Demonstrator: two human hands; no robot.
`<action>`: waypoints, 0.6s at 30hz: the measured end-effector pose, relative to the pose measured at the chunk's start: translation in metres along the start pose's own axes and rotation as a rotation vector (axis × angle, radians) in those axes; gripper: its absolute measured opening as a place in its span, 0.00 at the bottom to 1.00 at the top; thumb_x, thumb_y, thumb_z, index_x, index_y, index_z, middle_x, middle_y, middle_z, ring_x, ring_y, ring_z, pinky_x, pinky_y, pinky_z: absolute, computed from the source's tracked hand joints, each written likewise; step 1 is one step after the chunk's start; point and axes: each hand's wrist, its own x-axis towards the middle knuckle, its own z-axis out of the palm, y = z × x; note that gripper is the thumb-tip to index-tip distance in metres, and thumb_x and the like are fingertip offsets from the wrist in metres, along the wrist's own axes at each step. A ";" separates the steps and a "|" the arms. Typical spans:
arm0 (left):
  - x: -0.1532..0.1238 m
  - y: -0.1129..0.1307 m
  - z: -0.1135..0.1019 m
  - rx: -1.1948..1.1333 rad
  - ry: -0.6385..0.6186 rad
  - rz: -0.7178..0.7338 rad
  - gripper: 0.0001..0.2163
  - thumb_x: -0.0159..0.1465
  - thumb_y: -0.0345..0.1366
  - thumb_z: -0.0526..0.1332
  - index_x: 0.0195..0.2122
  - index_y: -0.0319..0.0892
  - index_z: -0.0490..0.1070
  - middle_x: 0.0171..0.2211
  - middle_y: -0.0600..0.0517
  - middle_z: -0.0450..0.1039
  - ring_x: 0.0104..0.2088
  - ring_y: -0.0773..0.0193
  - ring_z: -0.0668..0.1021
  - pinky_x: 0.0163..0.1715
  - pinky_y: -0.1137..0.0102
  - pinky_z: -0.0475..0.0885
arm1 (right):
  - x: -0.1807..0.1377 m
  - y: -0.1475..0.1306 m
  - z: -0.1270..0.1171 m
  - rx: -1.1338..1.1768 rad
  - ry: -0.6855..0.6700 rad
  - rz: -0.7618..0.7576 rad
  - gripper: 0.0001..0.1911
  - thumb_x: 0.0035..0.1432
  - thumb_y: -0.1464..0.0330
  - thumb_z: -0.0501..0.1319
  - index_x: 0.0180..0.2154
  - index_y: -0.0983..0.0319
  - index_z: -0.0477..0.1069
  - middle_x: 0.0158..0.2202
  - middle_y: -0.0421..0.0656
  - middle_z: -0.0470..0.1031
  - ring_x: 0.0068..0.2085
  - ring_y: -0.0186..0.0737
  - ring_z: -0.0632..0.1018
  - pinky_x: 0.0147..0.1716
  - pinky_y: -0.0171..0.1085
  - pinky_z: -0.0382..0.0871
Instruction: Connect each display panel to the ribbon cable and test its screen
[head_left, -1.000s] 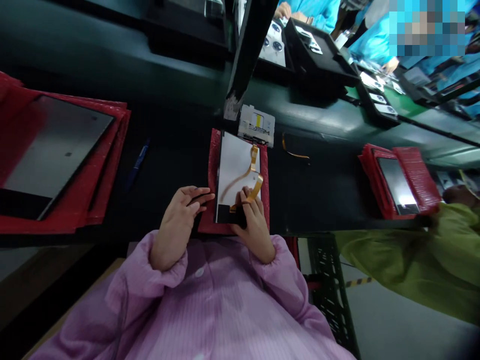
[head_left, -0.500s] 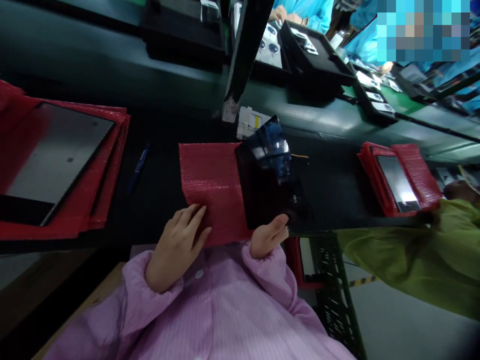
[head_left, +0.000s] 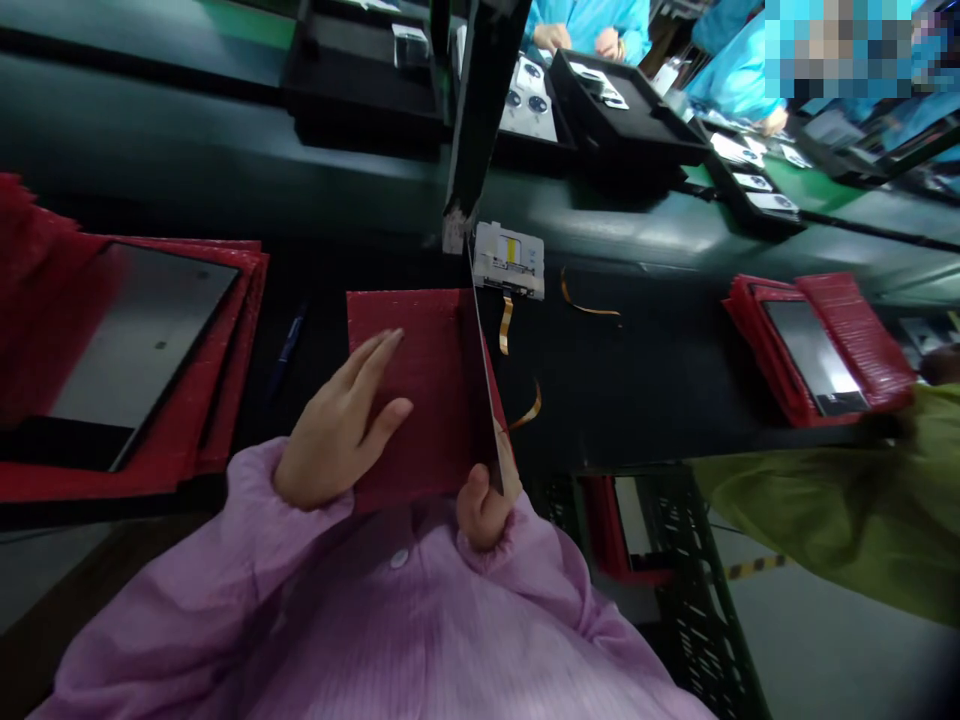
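- We count two hands of our own. The left hand [head_left: 337, 420] lies flat and released, fingers spread, on one red bubble sheet [head_left: 427, 400] at the middle of the desk's near edge.
- The right hand [head_left: 484, 505] is clenched on the near end of one display panel [head_left: 484, 370]. The panel stands on edge along the sheet's right side (so thin from here that we see little but its rim).
- We see three orange ribbons: one [head_left: 526, 410] curling out beside the panel, one [head_left: 506, 322] hanging from a single white module [head_left: 510, 260] further back, and one [head_left: 586, 306] lying loose to its right.
- There are two red stacks, one [head_left: 225, 400] at the desk's left edge and one [head_left: 847, 320] at the right edge, each with a dark screen on top.
- One blue pen [head_left: 289, 340] lies between the left stack and the sheet.
- The desk [head_left: 660, 390] is matt black. Beyond its far edge runs a dark green belt [head_left: 187, 150] carrying black trays [head_left: 630, 115], and one black post [head_left: 484, 100] rises from the middle.
- A co-worker's green sleeve [head_left: 825, 510] reaches in at the right, and people in blue work across the belt.
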 end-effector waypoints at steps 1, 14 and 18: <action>0.011 0.001 0.002 -0.043 0.034 0.103 0.29 0.70 0.49 0.48 0.70 0.45 0.47 0.69 0.43 0.51 0.68 0.48 0.59 0.65 0.54 0.57 | 0.003 -0.003 -0.002 0.048 0.065 0.007 0.34 0.66 0.65 0.41 0.71 0.59 0.38 0.64 0.50 0.65 0.64 0.55 0.67 0.57 0.57 0.71; 0.049 -0.025 0.044 -0.144 0.163 0.411 0.28 0.67 0.59 0.48 0.61 0.51 0.67 0.65 0.48 0.63 0.67 0.48 0.61 0.66 0.53 0.52 | 0.045 0.046 -0.098 0.068 0.162 0.055 0.26 0.68 0.65 0.37 0.58 0.47 0.65 0.38 0.45 0.79 0.39 0.51 0.81 0.35 0.51 0.79; 0.049 -0.025 0.047 -0.131 0.149 0.373 0.28 0.66 0.60 0.47 0.61 0.52 0.66 0.64 0.49 0.65 0.67 0.49 0.62 0.66 0.53 0.52 | 0.139 0.075 -0.114 -0.076 -0.004 -0.034 0.16 0.66 0.66 0.50 0.46 0.59 0.74 0.43 0.48 0.79 0.45 0.48 0.79 0.46 0.46 0.75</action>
